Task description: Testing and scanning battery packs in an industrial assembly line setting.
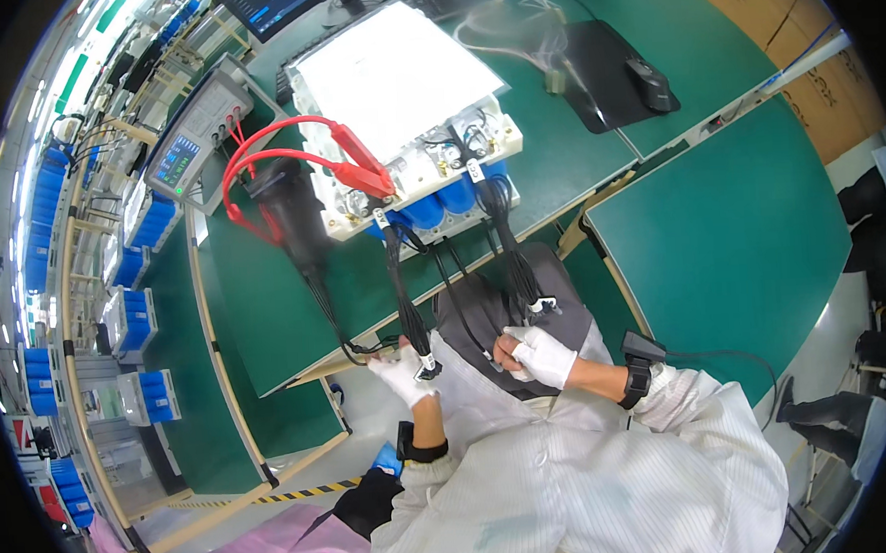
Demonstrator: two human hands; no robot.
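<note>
My left hand [402,377], in a white glove with bare fingertips, is closed on a thin black cable [351,353] beside a hanging black wire bundle [401,291] that ends in a connector [428,367]. Close to my lap, my right hand [539,358], gloved alike, has its fingers curled in a pinch near the end of another black cable [465,320]; what sits between the fingertips is mostly hidden. Both wire runs hang from a battery module [419,193] with blue cells and a white frame. A second wire bundle [506,243] ends in a connector above my right hand.
Red clip leads [295,124] run from a bench power supply [196,144] to the module. A white sheet [393,79] covers its top. On the green bench lie a black handled tool [295,219], a mouse [650,85] and a mouse pad [603,73]. Racks with blue modules [149,397] stand left.
</note>
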